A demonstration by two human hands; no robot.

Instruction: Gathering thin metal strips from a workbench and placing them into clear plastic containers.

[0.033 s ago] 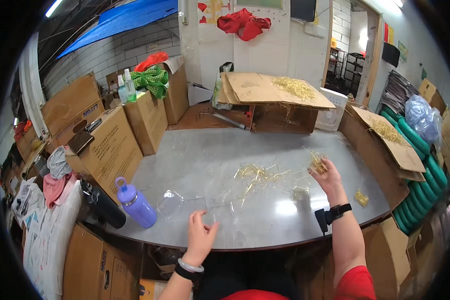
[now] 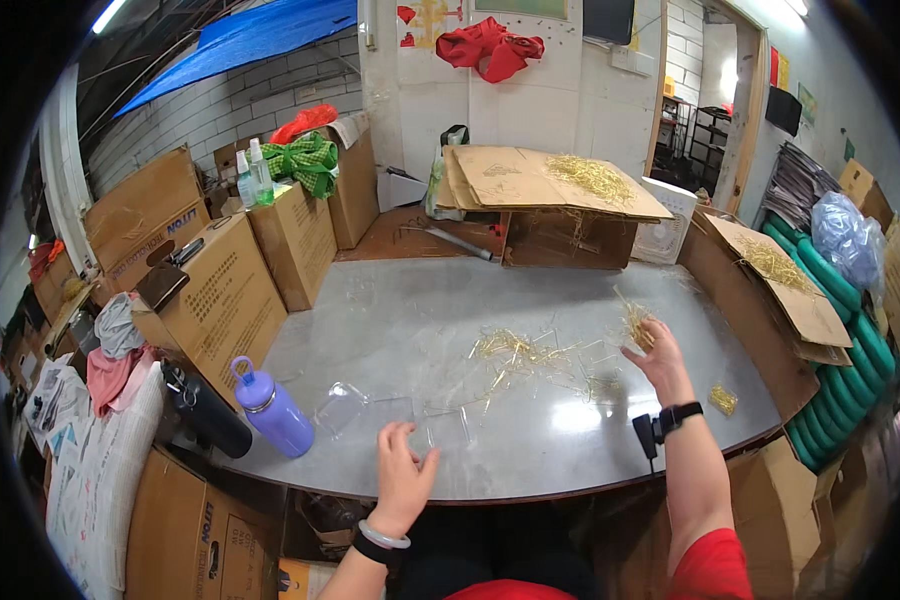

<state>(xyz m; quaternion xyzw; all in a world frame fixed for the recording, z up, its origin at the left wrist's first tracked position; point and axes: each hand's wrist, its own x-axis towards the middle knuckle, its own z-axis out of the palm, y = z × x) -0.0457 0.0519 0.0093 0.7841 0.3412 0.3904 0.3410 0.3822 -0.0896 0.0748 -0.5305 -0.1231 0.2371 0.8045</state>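
The right hand (image 2: pixel 655 350) pinches a tuft of yellow straw (image 2: pixel 634 325) above the grey table (image 2: pixel 390 310), while the left hand (image 2: pixel 402 470) rests spread and empty at the clear plastic box (image 2: pixel 440 428). I'd gather loose strands (image 2: pixel 515 352) tightly before lifting. From the head view, nothing differs from the earlier frame.

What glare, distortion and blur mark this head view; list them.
Head view: ceiling light glares off the grey table between the left hand and right hand; fisheye bends the table edge and walls, with a black rim around; the clear plastic tray is hard to make out.
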